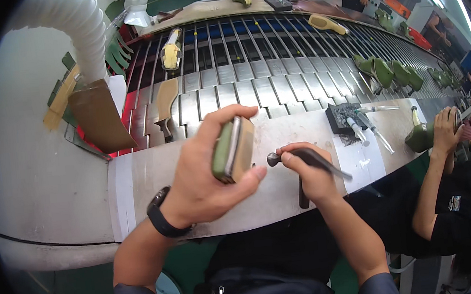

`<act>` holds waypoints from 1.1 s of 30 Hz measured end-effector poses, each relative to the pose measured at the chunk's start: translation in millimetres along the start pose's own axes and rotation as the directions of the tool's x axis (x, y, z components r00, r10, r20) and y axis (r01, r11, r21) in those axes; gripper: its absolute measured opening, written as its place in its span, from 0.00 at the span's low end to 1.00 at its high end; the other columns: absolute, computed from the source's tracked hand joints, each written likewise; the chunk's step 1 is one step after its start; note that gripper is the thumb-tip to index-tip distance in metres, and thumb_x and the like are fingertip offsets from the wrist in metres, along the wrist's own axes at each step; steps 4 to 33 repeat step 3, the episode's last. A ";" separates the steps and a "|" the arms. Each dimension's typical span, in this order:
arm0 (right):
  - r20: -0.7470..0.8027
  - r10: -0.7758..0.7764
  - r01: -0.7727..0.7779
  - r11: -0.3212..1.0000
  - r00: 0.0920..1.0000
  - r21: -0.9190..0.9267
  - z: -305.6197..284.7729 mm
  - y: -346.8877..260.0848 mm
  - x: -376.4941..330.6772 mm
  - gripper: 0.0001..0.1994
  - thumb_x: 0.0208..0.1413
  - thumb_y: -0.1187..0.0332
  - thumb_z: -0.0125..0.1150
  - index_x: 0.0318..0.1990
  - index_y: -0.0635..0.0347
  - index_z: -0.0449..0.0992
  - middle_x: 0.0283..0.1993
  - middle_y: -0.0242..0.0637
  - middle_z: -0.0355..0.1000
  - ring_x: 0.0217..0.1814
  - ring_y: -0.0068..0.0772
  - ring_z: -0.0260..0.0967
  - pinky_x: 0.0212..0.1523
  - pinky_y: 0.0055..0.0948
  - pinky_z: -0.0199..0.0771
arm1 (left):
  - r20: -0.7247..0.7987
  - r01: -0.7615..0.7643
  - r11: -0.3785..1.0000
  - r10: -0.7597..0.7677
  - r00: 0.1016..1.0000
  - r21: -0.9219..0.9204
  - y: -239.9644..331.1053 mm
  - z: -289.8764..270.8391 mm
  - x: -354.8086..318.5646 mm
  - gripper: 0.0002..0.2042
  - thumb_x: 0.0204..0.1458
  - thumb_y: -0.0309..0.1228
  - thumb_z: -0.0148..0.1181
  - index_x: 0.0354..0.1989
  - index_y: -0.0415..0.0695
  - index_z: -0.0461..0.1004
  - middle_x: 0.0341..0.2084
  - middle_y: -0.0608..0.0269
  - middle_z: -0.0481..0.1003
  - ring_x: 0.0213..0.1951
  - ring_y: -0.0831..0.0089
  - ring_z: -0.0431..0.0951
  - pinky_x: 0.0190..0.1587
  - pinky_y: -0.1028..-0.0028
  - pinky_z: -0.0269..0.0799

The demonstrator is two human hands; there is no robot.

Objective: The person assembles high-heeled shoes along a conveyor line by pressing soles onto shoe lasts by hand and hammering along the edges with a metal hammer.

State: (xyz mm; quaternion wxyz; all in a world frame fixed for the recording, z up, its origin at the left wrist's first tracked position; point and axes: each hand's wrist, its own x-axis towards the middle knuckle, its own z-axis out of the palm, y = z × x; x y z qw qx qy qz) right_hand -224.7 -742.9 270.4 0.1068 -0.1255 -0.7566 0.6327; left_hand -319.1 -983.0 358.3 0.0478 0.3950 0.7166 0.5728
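Observation:
My left hand, with a black watch on its wrist, is closed around a green shoe. The shoe is turned nearly end-on, its tan sole facing right toward my other hand. My palm and fingers cover much of it. A dark hammer is gripped in my right hand, just above the bench. Its round face points left toward the shoe, with a small gap between them. The handle's end sticks out below my fist.
Syringes and a dark block lie on white paper at the right of the bench. Beyond runs a metal slat conveyor carrying several green shoes. A brown cardboard piece stands left. A co-worker's hand is at right.

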 end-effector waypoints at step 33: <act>-0.007 -0.468 0.468 0.882 0.884 0.064 10.9 -64.3 -31.9 0.14 0.66 0.72 0.66 0.57 0.63 0.81 0.55 0.45 0.84 0.62 0.40 0.81 0.66 0.31 0.76 | 0.024 -0.056 0.995 0.054 0.998 0.087 6.0 12.2 -6.9 0.36 0.49 0.26 0.70 0.69 0.39 0.64 0.64 0.53 0.74 0.62 0.64 0.75 0.66 0.67 0.68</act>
